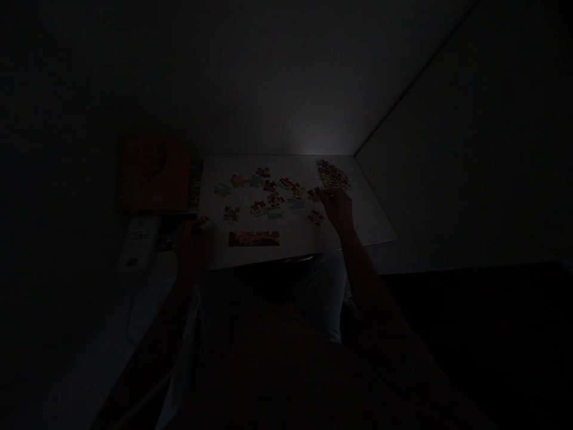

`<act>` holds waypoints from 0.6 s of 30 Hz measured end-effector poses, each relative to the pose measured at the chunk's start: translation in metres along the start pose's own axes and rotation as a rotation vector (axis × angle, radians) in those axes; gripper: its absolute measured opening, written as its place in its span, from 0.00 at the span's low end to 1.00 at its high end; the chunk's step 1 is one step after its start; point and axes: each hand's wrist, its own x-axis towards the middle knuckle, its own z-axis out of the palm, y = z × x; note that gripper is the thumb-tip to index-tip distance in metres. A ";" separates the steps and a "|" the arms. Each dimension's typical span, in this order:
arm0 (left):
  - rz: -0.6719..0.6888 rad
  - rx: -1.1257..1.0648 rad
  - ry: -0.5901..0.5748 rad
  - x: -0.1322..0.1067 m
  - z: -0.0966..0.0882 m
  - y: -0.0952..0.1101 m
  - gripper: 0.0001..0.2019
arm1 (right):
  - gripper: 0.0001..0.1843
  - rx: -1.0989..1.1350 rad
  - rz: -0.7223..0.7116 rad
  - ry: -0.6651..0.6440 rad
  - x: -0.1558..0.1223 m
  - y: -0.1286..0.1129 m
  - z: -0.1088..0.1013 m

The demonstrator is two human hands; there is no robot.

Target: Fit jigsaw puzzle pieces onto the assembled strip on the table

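The whole scene is very dark. My right hand point(339, 209) is over the right part of the white table, its fingers closed on the edge of a jigsaw puzzle piece point(314, 194). Just below it lies another loose piece point(316, 217). At the table's left edge my left hand point(193, 239) is closed around a puzzle piece point(205, 224) with a pale patch; its fingers are dim. Several loose pieces point(276, 199) are scattered across the middle. Nearer to me rests a joined strip of puzzle point(253, 239) with a pink pattern.
A cluster of puzzle pieces point(332, 175) lies at the back right. Left of the table top point(295, 242) stand an orange box point(154, 173) and a white device point(139, 243) with a cord. A wall point(277, 89) rises behind; my legs point(320, 292) are under the front edge.
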 end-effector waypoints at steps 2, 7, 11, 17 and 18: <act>-0.001 -0.002 0.002 0.000 0.002 -0.004 0.23 | 0.35 0.186 0.004 0.023 -0.003 -0.021 -0.016; -0.001 -0.003 -0.001 0.001 0.003 -0.012 0.24 | 0.34 0.461 -0.004 -0.071 -0.023 -0.076 -0.039; 0.016 0.003 -0.006 0.001 0.001 -0.008 0.25 | 0.36 0.514 -0.001 -0.138 -0.020 -0.080 -0.014; 0.001 -0.004 -0.008 0.001 0.001 0.000 0.25 | 0.35 0.455 0.083 -0.190 0.011 -0.037 0.059; 0.012 -0.006 -0.010 0.001 0.001 0.000 0.25 | 0.32 0.415 0.088 -0.224 0.015 -0.030 0.066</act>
